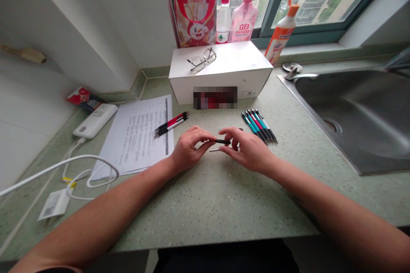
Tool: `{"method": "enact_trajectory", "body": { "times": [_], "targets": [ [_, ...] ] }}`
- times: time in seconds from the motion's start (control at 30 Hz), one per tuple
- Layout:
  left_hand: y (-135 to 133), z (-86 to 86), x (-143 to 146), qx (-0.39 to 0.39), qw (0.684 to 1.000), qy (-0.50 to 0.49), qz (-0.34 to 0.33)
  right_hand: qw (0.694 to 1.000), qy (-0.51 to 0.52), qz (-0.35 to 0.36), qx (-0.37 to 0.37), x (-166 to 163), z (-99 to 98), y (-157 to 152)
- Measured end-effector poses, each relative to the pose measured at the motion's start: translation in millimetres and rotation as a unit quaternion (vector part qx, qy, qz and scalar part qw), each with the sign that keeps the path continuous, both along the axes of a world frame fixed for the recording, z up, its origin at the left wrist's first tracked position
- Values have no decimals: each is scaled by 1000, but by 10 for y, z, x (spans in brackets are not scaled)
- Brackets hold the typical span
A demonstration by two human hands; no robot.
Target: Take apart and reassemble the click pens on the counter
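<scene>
My left hand [191,147] is closed in a pinch on a short black pen barrel [221,141], held level just above the counter. Close to the barrel's free end is my right hand [246,147], its thumb and index finger curved and apart. A thin silvery pen refill [214,149] shows by the right thumb; whether the thumb touches it I cannot tell. Partly hidden behind the right fingers is a small teal piece [221,130]. Several pens [259,126] in teal, red and white with black grips lie side by side beyond my right hand.
A few red, black and white pens [172,124] rest on printed sheets [137,136] at left. Nearby are a white power bank [95,121], cable and charger [54,204]. Glasses [202,60] sit on a white box [221,77] at the back. A steel sink [358,123] is at right.
</scene>
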State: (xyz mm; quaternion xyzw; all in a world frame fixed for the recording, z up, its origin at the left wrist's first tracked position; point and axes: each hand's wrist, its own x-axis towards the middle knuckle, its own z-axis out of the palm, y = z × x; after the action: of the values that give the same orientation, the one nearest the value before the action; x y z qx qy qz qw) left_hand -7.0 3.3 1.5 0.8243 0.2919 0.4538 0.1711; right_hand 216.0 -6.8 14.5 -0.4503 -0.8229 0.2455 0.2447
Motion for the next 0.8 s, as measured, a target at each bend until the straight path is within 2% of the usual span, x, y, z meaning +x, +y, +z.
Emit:
{"method": "enact_trajectory", "body": {
  "times": [0.17,0.37,0.63,0.7,0.8],
  "targets": [
    [-5,7,-4,-5,1000,7,2,1000,-13,7,22,-4,10,2],
    [5,-9,-8,-3,1000,4,0,1000,-10,5,6,12,1,6],
    [2,5,-11,1,1000,14,-14,999,-40,15,22,30,35,29],
    [-9,16,-8,-3,998,41,-42,999,-43,1,16,56,71,39],
    [-33,26,5,-4,987,135,-82,997,-80,-2,11,112,101,52]
  ]
}}
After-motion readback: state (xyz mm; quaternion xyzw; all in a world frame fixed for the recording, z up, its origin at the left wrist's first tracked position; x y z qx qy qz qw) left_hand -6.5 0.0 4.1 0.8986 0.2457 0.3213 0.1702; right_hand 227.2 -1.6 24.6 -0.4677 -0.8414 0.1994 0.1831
